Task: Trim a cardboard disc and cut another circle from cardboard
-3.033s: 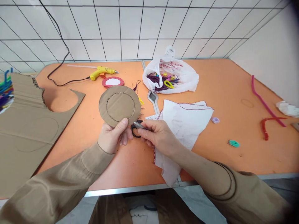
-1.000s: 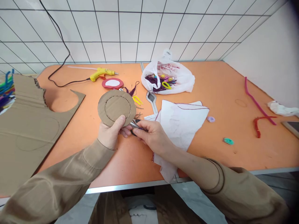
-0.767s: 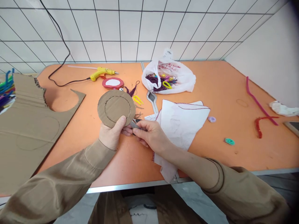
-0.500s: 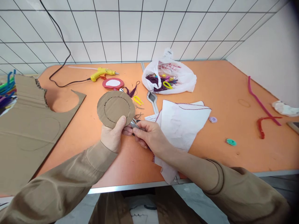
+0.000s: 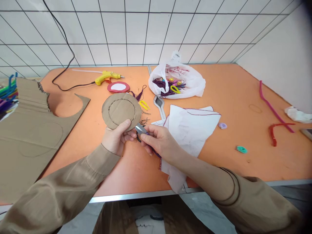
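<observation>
At far left, a large cardboard sheet lies on the orange table, with the yellow glue gun behind and to its right. The person's left hand grips the lower edge of a cardboard disc, thumb across the near face and fingers curled beneath, so the disc sits just above this hand, face toward the camera. At the disc's lower right edge is the metal tip of a small dark-handled tool; whether it touches cannot be told. The right hand is closed around that tool, just right of the disc. Beneath and beyond its wrist lies a white cloth.
</observation>
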The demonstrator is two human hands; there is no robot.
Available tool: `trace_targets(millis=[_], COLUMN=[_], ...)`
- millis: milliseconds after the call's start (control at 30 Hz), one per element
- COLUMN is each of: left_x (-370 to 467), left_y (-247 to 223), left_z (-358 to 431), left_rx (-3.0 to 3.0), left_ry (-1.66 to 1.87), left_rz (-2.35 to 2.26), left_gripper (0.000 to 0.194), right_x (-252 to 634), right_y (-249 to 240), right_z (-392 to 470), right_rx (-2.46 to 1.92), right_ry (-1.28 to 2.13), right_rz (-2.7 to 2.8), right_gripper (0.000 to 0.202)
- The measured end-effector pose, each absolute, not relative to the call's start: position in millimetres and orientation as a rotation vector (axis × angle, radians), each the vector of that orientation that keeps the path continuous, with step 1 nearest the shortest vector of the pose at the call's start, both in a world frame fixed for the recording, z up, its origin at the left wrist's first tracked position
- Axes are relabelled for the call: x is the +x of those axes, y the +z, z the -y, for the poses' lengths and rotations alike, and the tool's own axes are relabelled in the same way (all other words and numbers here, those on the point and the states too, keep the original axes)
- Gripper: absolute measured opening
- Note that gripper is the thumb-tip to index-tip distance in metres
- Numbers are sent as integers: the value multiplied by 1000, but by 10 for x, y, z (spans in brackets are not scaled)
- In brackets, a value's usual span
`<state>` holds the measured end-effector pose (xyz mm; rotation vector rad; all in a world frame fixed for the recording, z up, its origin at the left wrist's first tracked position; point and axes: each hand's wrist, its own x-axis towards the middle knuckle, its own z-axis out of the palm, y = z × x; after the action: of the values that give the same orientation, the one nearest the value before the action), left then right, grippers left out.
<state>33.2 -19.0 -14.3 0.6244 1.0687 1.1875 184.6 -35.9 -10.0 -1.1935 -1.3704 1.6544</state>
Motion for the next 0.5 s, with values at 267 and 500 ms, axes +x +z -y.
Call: trace_targets(millis=[267, 500], left_x=[292, 326], left_y=[-170, -137], left_z=[206, 217], left_rx=[726, 743], left_ry=[1180, 1210], left_rz=[-1010, -1064], left_gripper=[29, 32], right_x=[1866, 1869], right_y=[-133, -123], right_z=[399, 383], right_rx=[-1250, -1342], right_ry=[1361, 1094], right_rz=[1623, 1823], right_gripper=[12, 10])
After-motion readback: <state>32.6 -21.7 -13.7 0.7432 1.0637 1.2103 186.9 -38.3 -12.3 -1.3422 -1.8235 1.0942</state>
